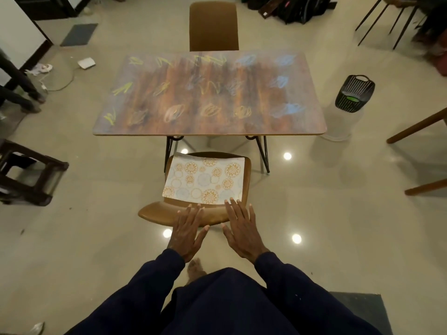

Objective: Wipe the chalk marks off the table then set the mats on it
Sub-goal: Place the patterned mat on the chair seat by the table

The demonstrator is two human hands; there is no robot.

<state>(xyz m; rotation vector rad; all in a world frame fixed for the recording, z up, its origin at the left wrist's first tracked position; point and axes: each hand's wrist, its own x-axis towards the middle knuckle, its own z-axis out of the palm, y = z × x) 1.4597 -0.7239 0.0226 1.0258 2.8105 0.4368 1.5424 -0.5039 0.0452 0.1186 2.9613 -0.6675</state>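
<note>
A wooden table (pixel 266 122) stands ahead of me, its top covered with yellow, blue and orange chalk marks (pixel 173 112). In front of it a brown chair (pixel 154 211) faces the table, and a patterned mat (pixel 204 180) with orange and blue circles lies on its seat. My left hand (pixel 189 234) is held flat, fingers spread, over the chair's back edge. My right hand (pixel 243 232) is spread the same way beside it, fingertips reaching the near edge of the mat. Neither hand holds anything.
A second brown chair (pixel 214 26) stands at the table's far side. A black basket (pixel 355 93) sits on a white stand at the right. Dark stools (pixel 29 175) stand at the left, wooden legs (pixel 416 131) at the right. A person's legs (pixel 21 88) are at the far left.
</note>
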